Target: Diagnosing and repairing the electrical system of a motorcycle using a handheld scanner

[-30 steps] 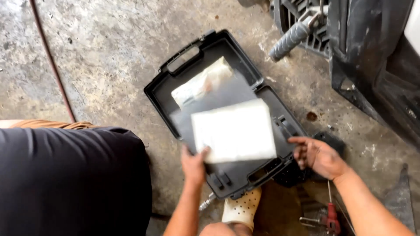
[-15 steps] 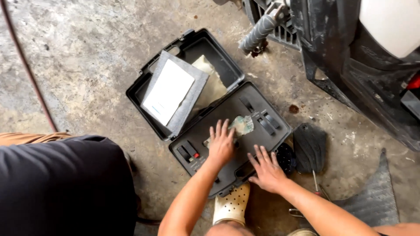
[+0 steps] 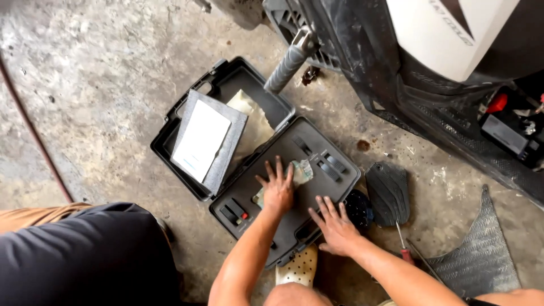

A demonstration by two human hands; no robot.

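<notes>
A person crouches over an open black case (image 3: 255,164) on a stained concrete floor (image 3: 96,85). The left hand (image 3: 277,190) lies flat in the near half of the case, fingers spread, pressing on a crumpled clear bag (image 3: 301,170) whose upper end shows just past the fingertips. The right hand (image 3: 335,226) rests palm down, fingers splayed, on the case's near right edge, gripping nothing. Between the hands the black tray lies bare; two dark slots (image 3: 328,164) sit just beyond the bag, and a small red-tipped part (image 3: 235,214) sits left of the left wrist. In the far half, a grey foam pad (image 3: 226,122) carrying a white sheet (image 3: 199,139) leans tilted over a pale packet (image 3: 255,122). A motorbike's footpeg (image 3: 288,63) hangs over the case's far corner, the bike's dark bodywork (image 3: 396,85) crowding the right. A black pedal rubber (image 3: 388,192) and a red-handled screwdriver (image 3: 405,252) lie just right of the right hand. Open floor stretches left of the case, out to a thin hose (image 3: 34,136).
</notes>
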